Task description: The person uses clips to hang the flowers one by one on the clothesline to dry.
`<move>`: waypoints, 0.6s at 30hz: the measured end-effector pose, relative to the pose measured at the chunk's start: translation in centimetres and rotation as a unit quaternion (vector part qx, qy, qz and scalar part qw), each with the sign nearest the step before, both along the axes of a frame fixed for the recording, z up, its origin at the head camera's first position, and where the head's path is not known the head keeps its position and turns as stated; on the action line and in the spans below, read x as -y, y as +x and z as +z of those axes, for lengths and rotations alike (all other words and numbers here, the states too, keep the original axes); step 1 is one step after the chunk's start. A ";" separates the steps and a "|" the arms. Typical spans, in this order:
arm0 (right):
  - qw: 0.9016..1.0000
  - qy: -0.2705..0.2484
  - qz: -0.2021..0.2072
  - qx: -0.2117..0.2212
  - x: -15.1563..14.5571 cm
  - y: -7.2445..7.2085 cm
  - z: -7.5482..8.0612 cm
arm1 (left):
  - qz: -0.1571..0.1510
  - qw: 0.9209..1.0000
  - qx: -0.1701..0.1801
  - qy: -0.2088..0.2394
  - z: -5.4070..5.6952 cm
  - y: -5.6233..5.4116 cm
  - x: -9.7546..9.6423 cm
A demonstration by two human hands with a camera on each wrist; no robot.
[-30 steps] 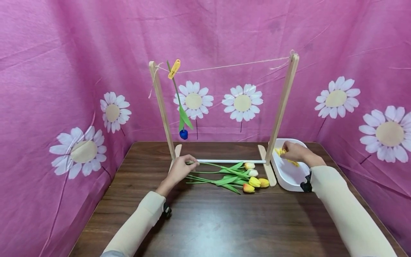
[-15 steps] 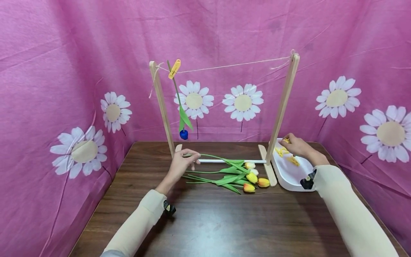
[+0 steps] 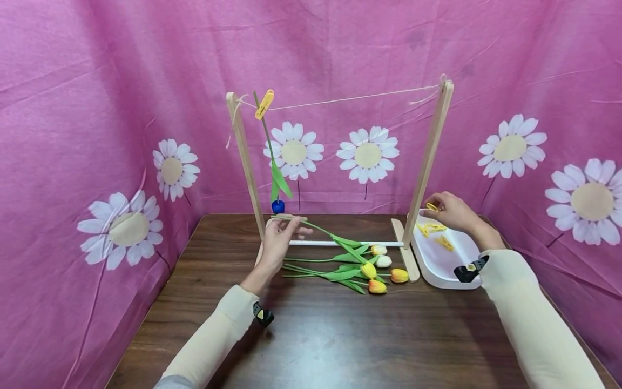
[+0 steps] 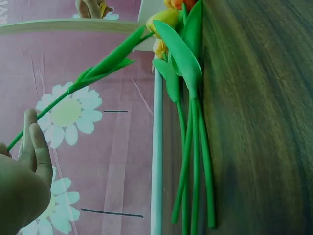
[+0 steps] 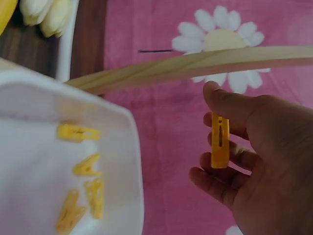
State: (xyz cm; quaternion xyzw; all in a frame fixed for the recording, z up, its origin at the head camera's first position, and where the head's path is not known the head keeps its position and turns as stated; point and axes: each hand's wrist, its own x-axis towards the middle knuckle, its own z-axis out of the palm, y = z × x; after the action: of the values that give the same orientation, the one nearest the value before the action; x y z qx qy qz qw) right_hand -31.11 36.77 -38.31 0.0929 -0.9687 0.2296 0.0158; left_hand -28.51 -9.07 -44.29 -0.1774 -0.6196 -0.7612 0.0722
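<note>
1. Tulip (image 4: 100, 66): yellow bloom, held near the stem end, above the left part of the white bar (image 3: 335, 243). Its bloom sits low by the loose tulips (image 3: 342, 275); contact cannot be confirmed.
2. Left hand (image 3: 281, 236): thumb and fingers pinched together on the stem.
3. Right hand (image 3: 453, 212): thumb and fingers clamped on a yellow clip (image 5: 220, 144), at the far end of the tray (image 3: 437, 283).
4. Recommended handling: raise the stem slowly so that its leaves should not drag the loose tulips. Keep the pinch near the stem end. Avoid the hung tulip (image 3: 280, 178), whose blue bloom is just above the left hand in the head view. Keep the clip's grip firm enough to prevent slipping.
5. Spare clips (image 5: 95, 198): four visible, lying apart or close together in the tray.
6. Line (image 3: 340, 100): tied between two wooden posts (image 3: 426, 167); the hung clip (image 3: 264, 105) fixes the hung tulip head-down at the left.
7. Markings: dark marks on the hung clip, illegible. Pale lettering (image 4: 3, 13), cut off at the left wrist view's edge, unreadable. No brand can be read.
</note>
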 end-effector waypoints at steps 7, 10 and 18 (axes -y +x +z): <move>1.000 0.002 -0.002 -0.017 0.9 1.0 2.7 | -0.035 0.997 0.010 0.067 0.7 0.1 -1.0; 1.000 0.005 0.006 -0.009 1.3 1.7 3.8 | -0.035 0.996 0.014 0.081 1.1 0.2 -1.4; 0.998 0.042 0.042 0.009 2.8 3.5 5.8 | -0.071 0.995 -0.033 0.068 2.4 0.2 -2.1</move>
State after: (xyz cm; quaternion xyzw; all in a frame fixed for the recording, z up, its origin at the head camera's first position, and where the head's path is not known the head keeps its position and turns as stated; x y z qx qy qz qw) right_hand -27.63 33.99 -32.47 0.1321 -0.9729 0.1898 -0.0063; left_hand -28.28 -6.99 -41.89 -0.2405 -0.5492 -0.7987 0.0507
